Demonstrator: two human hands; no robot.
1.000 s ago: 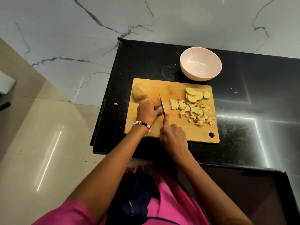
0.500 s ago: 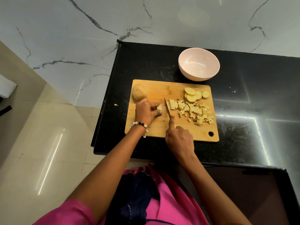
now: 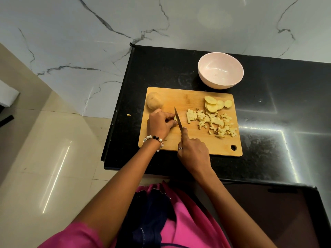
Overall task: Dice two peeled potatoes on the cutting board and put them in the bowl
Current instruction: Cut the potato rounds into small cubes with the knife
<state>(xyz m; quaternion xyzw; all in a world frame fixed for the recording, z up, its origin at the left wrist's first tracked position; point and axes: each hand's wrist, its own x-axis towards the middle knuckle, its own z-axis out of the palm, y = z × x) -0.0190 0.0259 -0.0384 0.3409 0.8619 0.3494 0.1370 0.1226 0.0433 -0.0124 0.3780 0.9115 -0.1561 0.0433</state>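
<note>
**Knife mid-cut, tip pointing away**

Knife (image 3: 178,120) lies with its long axis running from the right hand (image 3: 194,153) toward the far edge of the board (image 3: 189,140), tip leaning slightly left. That hand's fingers wrap the handle, forefinger stretched along the spine. The left hand (image 3: 159,123) curls over a potato piece (image 3: 175,118), pinching it against the blade. A whole potato (image 3: 154,100) sits at the far-left corner; slices (image 3: 215,104) and dice (image 3: 213,122) lie right. The bowl (image 3: 220,70) stands beyond.
</note>
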